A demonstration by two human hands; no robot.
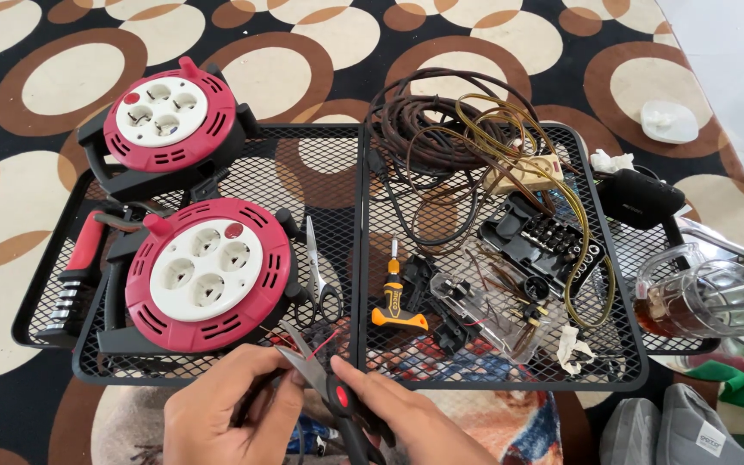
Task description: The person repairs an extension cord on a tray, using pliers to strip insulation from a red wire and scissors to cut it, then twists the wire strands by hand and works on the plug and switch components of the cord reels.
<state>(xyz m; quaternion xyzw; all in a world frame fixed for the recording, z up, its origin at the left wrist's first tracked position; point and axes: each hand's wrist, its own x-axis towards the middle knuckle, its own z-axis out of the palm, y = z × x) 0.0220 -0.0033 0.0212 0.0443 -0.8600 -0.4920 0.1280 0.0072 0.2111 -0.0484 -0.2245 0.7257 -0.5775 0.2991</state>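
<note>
Red wire (325,343) pinched by left hand (230,409), right hand (411,418) gripping pliers (331,387); mesh tray (355,258) holds cable reels (204,271), scissors (320,275), screwdriver (393,297), bit case (544,241).

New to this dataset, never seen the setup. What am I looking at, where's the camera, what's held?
There is no machine: one head-worn camera looks down at a person's two bare hands. The left hand pinches thin red and black wires; the right hand grips black-handled pliers with a red spot, their tip at the wires. Ahead lies a black wire-mesh tray with two red-and-white round cable reels, silver scissors, an orange-and-black screwdriver, a black bit case and a coil of brown cable.
</note>
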